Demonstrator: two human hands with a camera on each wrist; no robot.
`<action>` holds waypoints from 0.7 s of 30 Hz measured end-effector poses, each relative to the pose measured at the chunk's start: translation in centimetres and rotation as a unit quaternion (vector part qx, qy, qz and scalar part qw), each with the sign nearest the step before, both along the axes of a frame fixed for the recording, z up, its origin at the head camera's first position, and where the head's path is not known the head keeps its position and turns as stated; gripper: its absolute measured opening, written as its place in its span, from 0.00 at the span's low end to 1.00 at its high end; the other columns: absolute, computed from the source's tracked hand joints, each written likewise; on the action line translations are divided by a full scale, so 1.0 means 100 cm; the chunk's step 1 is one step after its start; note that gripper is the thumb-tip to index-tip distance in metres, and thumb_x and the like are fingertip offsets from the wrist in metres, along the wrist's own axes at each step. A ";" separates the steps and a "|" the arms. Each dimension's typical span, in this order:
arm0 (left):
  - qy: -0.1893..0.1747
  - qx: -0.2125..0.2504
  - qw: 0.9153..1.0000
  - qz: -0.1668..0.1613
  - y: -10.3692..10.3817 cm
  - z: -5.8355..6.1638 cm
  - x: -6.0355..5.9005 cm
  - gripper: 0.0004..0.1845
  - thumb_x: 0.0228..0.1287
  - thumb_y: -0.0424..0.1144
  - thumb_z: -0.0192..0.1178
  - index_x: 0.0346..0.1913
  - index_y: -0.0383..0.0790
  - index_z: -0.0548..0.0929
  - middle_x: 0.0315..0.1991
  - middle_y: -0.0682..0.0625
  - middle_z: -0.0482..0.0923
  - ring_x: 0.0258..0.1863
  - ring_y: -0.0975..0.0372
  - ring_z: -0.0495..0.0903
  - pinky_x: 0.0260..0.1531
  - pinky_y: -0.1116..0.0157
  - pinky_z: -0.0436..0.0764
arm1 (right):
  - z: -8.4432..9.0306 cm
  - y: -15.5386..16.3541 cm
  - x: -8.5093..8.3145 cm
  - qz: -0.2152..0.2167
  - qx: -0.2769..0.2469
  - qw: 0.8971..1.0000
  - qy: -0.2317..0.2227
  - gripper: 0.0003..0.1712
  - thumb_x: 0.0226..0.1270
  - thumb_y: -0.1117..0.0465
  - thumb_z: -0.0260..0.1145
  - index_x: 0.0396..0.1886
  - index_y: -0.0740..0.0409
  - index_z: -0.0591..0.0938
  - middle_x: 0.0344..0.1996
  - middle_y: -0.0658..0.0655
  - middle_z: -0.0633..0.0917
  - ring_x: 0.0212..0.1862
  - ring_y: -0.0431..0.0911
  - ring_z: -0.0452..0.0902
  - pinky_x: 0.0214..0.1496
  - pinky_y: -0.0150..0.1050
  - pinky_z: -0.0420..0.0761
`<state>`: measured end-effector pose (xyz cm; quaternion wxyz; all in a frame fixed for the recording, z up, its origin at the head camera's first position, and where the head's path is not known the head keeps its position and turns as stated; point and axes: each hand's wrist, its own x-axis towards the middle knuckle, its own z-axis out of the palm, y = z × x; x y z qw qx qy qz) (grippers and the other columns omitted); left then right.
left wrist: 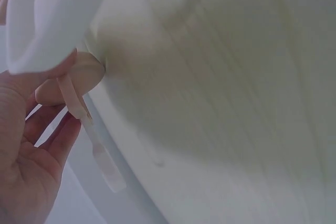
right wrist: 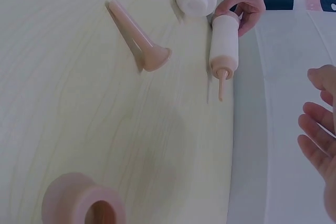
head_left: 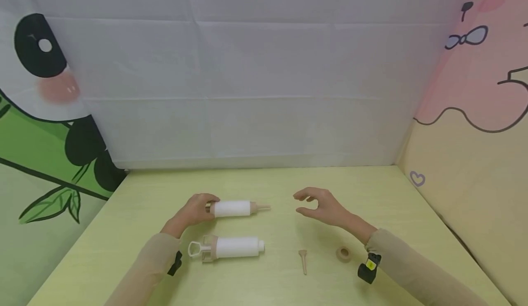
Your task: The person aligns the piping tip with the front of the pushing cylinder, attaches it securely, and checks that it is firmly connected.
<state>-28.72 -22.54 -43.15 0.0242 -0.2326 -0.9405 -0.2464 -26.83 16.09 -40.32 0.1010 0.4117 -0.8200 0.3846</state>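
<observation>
Left hand [head_left: 197, 209] grips the nozzled syringe [head_left: 232, 208]; right hand [head_left: 325, 207] hovers, fingers loosely parted, ring [head_left: 339, 255] near its wrist

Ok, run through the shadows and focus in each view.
Head view: even, rather dim light, a faint shadow below the right hand; left wrist view: broad, soft-edged shadow across the table, with the close-up white loop handle looking blurred; right wrist view: a narrow shadow alongside the loose beige nozzle, and the near beige ring slightly soft.
</observation>
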 end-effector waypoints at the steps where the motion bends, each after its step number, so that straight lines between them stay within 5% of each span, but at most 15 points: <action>1: 0.000 0.002 1.000 -0.002 0.000 0.000 0.000 0.21 0.40 0.25 0.64 0.43 0.27 0.79 0.41 0.37 0.79 0.42 0.48 0.79 0.35 0.61 0.80 | 0.000 0.000 0.000 -0.003 0.002 1.000 -0.001 0.18 0.52 0.65 0.69 0.45 0.61 0.79 0.41 0.58 0.82 0.45 0.50 0.78 0.43 0.46 0.79; 13: -0.015 0.016 1.000 0.014 0.003 -0.002 0.000 0.27 0.39 0.29 0.67 0.49 0.27 0.77 0.44 0.39 0.79 0.41 0.52 0.79 0.36 0.61 0.79 | 0.028 -0.008 0.024 -0.004 0.005 1.000 -0.005 0.16 0.50 0.73 0.68 0.42 0.68 0.78 0.38 0.63 0.82 0.42 0.56 0.77 0.42 0.48 0.79; 21: -0.007 0.010 1.000 0.029 0.003 0.003 0.001 0.30 0.40 0.38 0.70 0.51 0.30 0.77 0.47 0.38 0.78 0.46 0.48 0.77 0.45 0.54 0.76 | 0.010 -0.002 0.010 -0.020 0.010 1.000 -0.013 0.18 0.50 0.71 0.69 0.43 0.66 0.79 0.40 0.63 0.82 0.43 0.54 0.78 0.43 0.48 0.79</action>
